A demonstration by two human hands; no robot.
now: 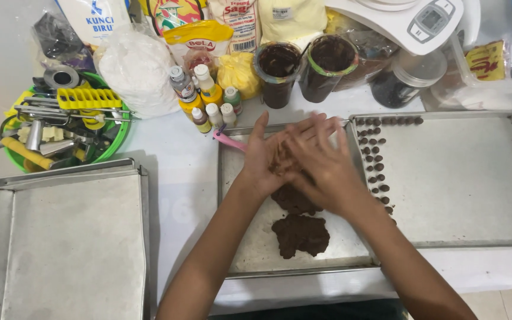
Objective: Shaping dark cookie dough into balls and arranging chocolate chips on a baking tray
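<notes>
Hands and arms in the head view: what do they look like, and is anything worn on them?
Both forearms are bare with no sleeves in view. The left hand and right hand wear no gloves, and no rings, watch or bracelets are visible.

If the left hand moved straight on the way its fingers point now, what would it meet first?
Likely the dark cups behind the tray. The left hand points up and away past the tray's far rim; depth is unclear.

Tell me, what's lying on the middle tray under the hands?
On the middle tray lie two lumps of brown dough. The left hand and right hand press together, hiding whatever dough sits between them.
</notes>
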